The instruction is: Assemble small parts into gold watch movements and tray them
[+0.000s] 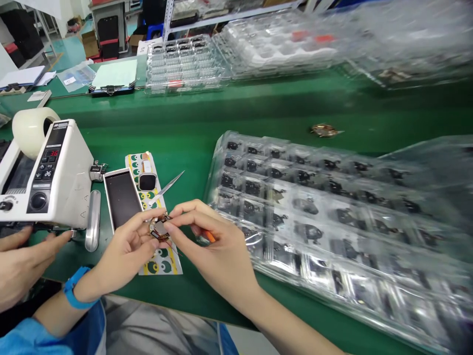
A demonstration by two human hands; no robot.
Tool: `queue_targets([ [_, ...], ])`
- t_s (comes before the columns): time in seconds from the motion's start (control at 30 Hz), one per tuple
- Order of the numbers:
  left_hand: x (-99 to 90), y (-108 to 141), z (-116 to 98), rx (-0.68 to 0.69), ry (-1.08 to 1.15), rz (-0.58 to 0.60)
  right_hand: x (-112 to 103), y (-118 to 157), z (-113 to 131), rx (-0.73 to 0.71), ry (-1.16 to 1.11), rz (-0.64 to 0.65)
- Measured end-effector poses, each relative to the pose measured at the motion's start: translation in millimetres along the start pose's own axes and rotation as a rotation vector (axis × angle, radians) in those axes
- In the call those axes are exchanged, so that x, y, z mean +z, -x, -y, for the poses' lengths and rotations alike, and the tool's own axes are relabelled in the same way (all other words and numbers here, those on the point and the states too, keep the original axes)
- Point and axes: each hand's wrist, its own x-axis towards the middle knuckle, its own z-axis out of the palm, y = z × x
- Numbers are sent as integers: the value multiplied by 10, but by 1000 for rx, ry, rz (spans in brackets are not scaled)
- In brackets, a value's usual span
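A small round electronic part (pixel 159 230) with copper-coloured edges is held between both hands over a sticker sheet (pixel 158 267). My left hand (pixel 127 246), with a blue band at the wrist, grips the part's left side between thumb and fingers. My right hand (pixel 210 241) pinches its right side, and something orange shows beneath those fingers. Just beyond the hands lie pointed tweezers (pixel 168 188) and a square watch-like piece (pixel 147 182) on the sheet. An open box with a dark inside (pixel 123 197) stands to the left.
Clear trays of dark parts (pixel 306 204) fill the right side. A white tape dispenser (pixel 62 172) stands left, with another person's hands (pixel 29 261) in front of it. Behind are a loose part (pixel 325 130), a clipboard (pixel 114 76) and stacked plastic trays (pixel 277 44).
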Motion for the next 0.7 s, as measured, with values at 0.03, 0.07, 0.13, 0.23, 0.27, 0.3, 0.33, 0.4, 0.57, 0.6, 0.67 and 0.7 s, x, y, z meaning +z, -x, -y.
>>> queue_targets([
  [0.03,4,-3,-4,1,4,1,9,6,-5,-20,8,-7],
  [0.07,9,-6,-8,1,11,1,17,10,-10,-41,18,-11],
  [0.13,18,-14,-14,7,21,-5,31,19,-21,-83,48,-21],
  [0.23,34,-33,-13,10,28,-32,56,44,-31,-140,104,-48],
  [0.27,38,-41,-8,6,31,-46,68,55,-33,-158,124,-55],
  [0.3,41,-49,-1,-1,37,-61,81,67,-36,-179,146,-62],
  [0.33,43,-57,8,-9,46,-79,94,77,-40,-203,168,-67],
  [0.4,41,-71,24,-17,62,-122,119,93,-51,-259,208,-88],
  [0.57,30,-77,33,18,63,-190,112,69,-81,-239,225,-69],
  [0.6,31,-76,33,21,58,-192,100,58,-81,-212,218,-27],
  [0.67,36,-74,36,19,50,-191,79,37,-74,-170,206,45],
  [0.7,38,-74,38,15,43,-185,73,29,-68,-158,201,65],
])
